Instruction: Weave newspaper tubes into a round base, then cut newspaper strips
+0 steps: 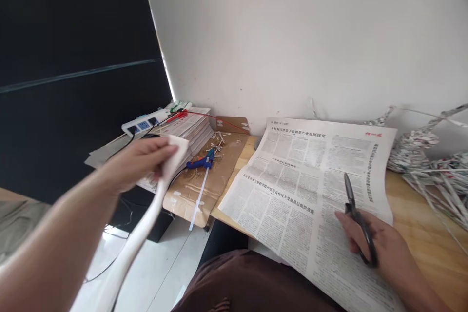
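My left hand [144, 161] is raised on the left, thumb and fingers pinched on the end of a long white strip [155, 200]. The strip hangs in a curve down past my forearm to the bottom edge; its material is not clear. My right hand [383, 243] is closed around black-handled scissors [353, 200], blades together and pointing away from me. Beneath the scissors, a newspaper sheet [292, 185] lies spread on the wooden table [417, 209], hanging over its near edge.
A blue glue gun [201, 162] with a glue stick [199, 200] rests on brown cardboard [228, 170], among small white scraps [220, 140]. Behind it are stacked papers [193, 131] and a power strip [142, 122]. Woven paper pieces [409, 153] stand at right, beside loose paper strips [431, 190].
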Demonstrator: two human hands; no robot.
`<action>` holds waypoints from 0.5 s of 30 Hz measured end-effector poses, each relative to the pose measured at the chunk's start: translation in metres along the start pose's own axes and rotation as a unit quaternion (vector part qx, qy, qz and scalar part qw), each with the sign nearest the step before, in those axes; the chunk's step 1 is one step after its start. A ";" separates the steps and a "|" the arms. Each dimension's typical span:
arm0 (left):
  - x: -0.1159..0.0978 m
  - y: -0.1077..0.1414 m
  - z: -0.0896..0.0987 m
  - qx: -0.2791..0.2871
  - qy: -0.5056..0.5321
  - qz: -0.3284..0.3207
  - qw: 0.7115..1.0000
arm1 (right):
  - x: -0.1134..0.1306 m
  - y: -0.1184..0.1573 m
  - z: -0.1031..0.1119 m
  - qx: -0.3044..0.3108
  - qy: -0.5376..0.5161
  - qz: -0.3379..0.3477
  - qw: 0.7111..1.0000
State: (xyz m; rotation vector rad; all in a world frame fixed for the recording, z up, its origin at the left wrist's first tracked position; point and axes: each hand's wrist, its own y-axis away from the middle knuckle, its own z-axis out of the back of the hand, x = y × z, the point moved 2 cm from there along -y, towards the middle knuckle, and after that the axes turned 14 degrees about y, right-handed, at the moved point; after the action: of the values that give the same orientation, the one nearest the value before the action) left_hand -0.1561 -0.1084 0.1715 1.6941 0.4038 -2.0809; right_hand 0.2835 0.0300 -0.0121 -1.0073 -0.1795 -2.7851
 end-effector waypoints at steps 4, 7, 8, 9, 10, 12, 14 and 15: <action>0.067 -0.081 -0.074 0.067 0.030 0.055 0.996 | -0.009 -0.005 -0.003 0.016 -0.011 0.007 1.000; 0.108 -0.135 -0.108 0.033 0.021 0.087 0.995 | -0.013 -0.006 -0.005 0.020 -0.026 -0.011 0.999; 0.116 -0.151 -0.117 0.018 0.005 0.089 0.996 | -0.014 -0.006 -0.006 0.022 -0.027 -0.020 0.999; 0.123 -0.165 -0.125 0.006 -0.003 0.086 0.996 | -0.015 -0.006 -0.007 0.025 -0.026 -0.027 0.999; 0.127 -0.179 -0.133 -0.004 -0.009 0.084 0.996 | -0.015 -0.006 -0.008 0.027 -0.021 -0.032 0.999; 0.132 -0.204 -0.147 -0.028 -0.016 0.076 0.997 | -0.017 -0.006 -0.009 0.029 -0.006 -0.037 0.999; 0.136 -0.227 -0.157 -0.056 -0.022 0.067 0.996 | -0.019 -0.006 -0.010 0.029 0.007 -0.039 0.999; 0.137 -0.237 -0.162 -0.068 -0.025 0.063 0.995 | -0.020 -0.006 -0.010 0.028 0.012 -0.039 0.999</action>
State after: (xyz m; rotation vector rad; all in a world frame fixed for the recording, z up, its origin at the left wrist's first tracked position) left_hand -0.1585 0.1549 -0.0067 1.5460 0.4030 -1.9554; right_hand 0.2908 0.0369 -0.0332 -0.9733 -0.2971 -2.8442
